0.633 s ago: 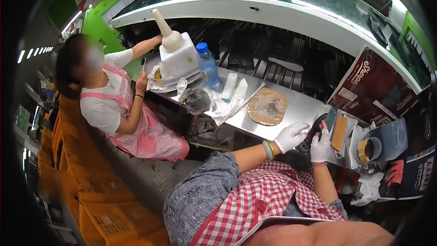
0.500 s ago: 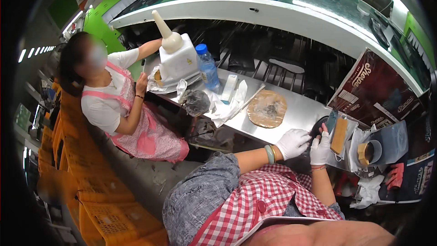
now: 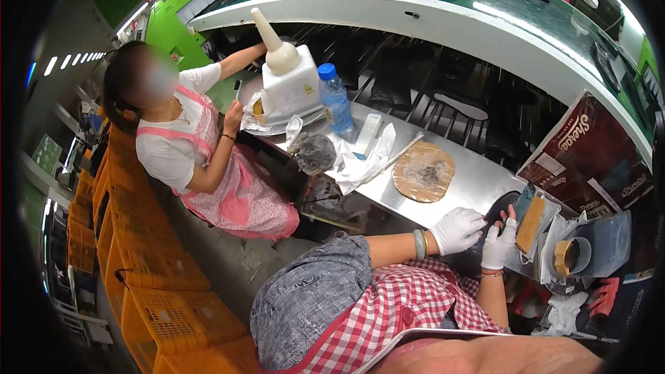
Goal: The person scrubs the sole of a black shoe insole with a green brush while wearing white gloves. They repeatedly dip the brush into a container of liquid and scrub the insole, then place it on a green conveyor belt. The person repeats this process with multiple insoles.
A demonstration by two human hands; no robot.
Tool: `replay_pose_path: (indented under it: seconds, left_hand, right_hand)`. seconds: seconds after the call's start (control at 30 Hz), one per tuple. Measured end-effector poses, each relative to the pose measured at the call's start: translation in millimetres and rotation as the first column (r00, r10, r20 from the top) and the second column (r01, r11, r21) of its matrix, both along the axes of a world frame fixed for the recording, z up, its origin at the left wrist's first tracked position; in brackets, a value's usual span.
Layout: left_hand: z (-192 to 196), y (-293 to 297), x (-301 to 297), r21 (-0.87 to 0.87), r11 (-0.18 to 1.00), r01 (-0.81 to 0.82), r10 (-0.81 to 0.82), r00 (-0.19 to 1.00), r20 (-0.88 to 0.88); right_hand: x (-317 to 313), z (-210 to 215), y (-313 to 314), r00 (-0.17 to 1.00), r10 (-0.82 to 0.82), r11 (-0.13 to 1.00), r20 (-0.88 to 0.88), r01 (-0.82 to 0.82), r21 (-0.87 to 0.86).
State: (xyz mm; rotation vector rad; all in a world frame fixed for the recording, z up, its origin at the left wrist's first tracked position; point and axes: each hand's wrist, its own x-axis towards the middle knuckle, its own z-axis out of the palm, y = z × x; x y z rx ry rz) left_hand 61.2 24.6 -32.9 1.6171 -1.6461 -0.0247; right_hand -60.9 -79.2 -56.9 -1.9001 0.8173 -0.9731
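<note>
Both my hands wear white gloves, and bare fingertips stick out of the right one. Between them, at the right end of the metal bench, is a black shoe sole (image 3: 505, 206), partly hidden by my fingers. My left hand (image 3: 457, 230) curls over its near left side, fingers bent and closed on it. On its right edge, my right hand (image 3: 498, 244) grips with fingers pointing up. Left of them, a round tan pad (image 3: 424, 172) under clear film lies on the metal bench (image 3: 454, 209), a dark smudge at its middle. A thin white stick (image 3: 404, 154) lies beside the pad.
A tan block (image 3: 531, 224), a tape roll (image 3: 564, 257) and a maroon box (image 3: 589, 156) stand right. Leftward are white cloth (image 3: 367, 163), a blue-capped bottle (image 3: 335, 102) and a white spouted jug (image 3: 291, 86). A co-worker (image 3: 201, 145) holds a small brush. Orange crates (image 3: 163, 305) line the left.
The view has shifted, so the bench and co-worker sit further right and lower in the picture. My hands stay at the black sole with slightly changed finger positions. The co-worker's brush shows more plainly.
</note>
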Motion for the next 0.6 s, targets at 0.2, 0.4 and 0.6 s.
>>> replay_pose_path:
  seconds: [0.2, 0.4, 0.6]
  left_hand:
    - [-2.2, 0.6, 0.3, -0.032, 0.999, -0.005, 0.005, 1.000, -0.004]
    - [-3.6, -0.6, -0.9, -0.044, 0.999, -0.002, 0.001, 1.000, -0.012]
    - [-0.6, 3.7, -3.0, -0.040, 0.999, -0.022, 0.022, 1.000, 0.006]
  right_hand:
    - [-0.3, -1.8, -0.8, 1.000, -0.006, 0.999, -0.016, 0.005, -0.045]
    - [-1.8, -1.1, 0.5, 1.000, -0.009, 0.999, -0.006, 0.009, -0.050]
    - [-1.6, -3.5, 0.4, 0.998, -0.031, 0.987, -0.049, 0.023, -0.156]
